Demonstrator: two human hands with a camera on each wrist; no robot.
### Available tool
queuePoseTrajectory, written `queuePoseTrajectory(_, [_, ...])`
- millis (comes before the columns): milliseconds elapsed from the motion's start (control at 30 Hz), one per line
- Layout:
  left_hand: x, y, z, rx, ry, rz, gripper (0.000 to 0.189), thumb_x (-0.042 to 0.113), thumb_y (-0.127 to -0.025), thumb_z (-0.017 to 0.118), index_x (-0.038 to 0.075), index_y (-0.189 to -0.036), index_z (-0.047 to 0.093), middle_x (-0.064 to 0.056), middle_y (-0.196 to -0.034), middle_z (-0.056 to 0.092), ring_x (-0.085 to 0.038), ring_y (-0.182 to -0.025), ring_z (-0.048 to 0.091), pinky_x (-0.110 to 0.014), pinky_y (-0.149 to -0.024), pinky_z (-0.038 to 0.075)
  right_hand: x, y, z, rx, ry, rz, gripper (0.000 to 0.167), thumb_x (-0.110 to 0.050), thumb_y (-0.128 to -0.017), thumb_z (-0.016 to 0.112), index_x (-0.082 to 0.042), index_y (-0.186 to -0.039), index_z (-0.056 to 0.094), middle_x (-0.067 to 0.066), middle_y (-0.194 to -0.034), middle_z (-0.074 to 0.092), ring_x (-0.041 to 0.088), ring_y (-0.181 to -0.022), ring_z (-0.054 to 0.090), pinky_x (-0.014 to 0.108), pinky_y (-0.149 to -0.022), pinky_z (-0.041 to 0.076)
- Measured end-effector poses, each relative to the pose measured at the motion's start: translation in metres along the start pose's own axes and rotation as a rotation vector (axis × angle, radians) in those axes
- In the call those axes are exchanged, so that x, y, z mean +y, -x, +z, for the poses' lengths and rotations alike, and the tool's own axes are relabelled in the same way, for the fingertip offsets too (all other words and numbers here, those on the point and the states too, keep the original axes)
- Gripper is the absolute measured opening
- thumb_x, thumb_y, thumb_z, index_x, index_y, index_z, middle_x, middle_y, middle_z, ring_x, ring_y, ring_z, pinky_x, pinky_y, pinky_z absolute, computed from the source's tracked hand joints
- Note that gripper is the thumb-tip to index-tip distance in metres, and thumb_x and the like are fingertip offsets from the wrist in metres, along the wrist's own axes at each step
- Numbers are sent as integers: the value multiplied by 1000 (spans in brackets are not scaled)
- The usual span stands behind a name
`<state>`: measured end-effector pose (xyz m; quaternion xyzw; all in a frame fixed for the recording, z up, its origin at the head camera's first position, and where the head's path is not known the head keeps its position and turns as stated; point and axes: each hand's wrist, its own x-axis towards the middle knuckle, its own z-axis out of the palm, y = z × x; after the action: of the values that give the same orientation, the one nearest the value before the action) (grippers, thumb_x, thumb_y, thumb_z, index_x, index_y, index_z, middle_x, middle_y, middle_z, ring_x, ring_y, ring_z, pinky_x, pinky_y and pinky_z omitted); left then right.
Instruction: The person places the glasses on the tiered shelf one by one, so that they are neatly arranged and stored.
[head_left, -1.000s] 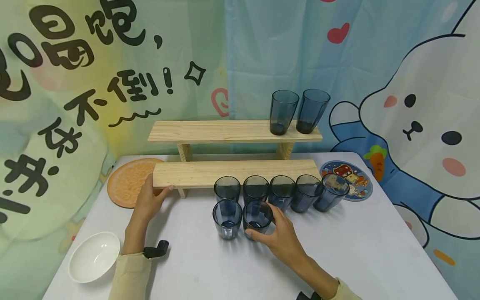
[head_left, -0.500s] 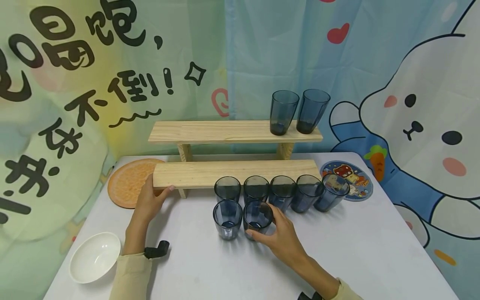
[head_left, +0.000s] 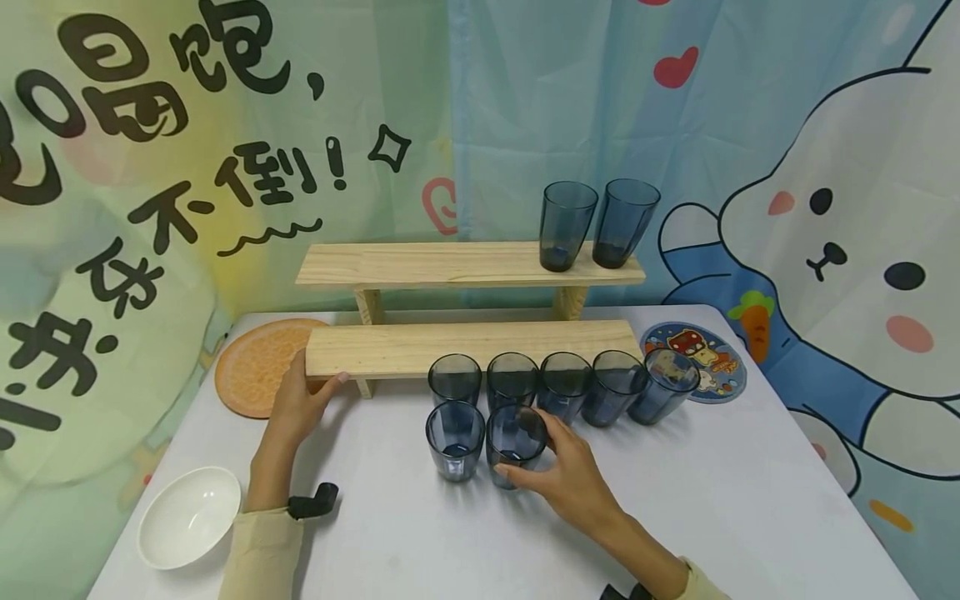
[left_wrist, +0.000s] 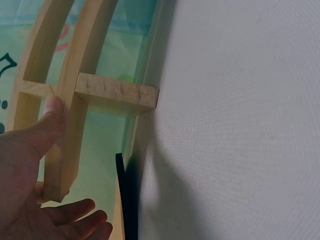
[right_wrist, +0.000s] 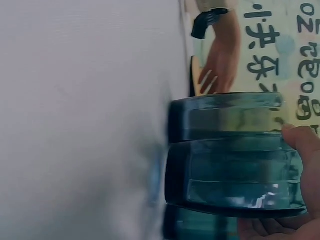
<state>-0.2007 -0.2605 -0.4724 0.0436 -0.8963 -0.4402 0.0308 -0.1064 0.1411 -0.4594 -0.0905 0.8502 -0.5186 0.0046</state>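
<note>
Head view: left hand (head_left: 298, 407) pinches the lower shelf (head_left: 465, 346), I'd guess for steadiness; right hand (head_left: 562, 471), fingers clamped, holds the near-right glass (head_left: 513, 432).

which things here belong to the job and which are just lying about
Likely in the job:
dark-blue transparent tumbler in the right grip
six matching tumblers on the white table
two matching tumblers on the pale wooden upper shelf
pale wooden lower shelf in the left grip

Apparently just lying about:
shallow white bowl
round orange disc
round blue cartoon-patterned disc
</note>
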Motion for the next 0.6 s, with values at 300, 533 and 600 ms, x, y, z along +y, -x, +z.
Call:
queuePoseTrajectory(300, [1, 1, -1, -3, -2, -4, 89, 38, -104, 69, -3, -165, 17, -33, -164, 33, -49, -153, 32, -64, -124, 27, -35, -5, -28, -46, 4, -36, 87, -41, -81, 93, -16, -153, 51, 6, -144, 62, 25, -130, 64, 53, -110, 51])
queuePoseTrajectory(533, [1, 0, 0, 7, 1, 7, 88, 36, -104, 69, -4, -164, 19, -33, -163, 34, -50, -152, 33, -65, -123, 27, -64, -23, -54, -43, 34, -73, 85, -40, -83, 91, -17, -154, 50, 7, -141, 65, 27, -126, 66, 51, -102, 56])
queuePoseTrajectory(600, [1, 0, 0, 6, 3, 6, 87, 36, -104, 69, -3, -164, 18, -33, -163, 34, -50, -153, 33, -65, -124, 27, -71, -31, -62, -43, 33, -83, 84, -39, -85, 90, -15, -154, 49, 9, -141, 64, 28, -128, 66, 50, -102, 57])
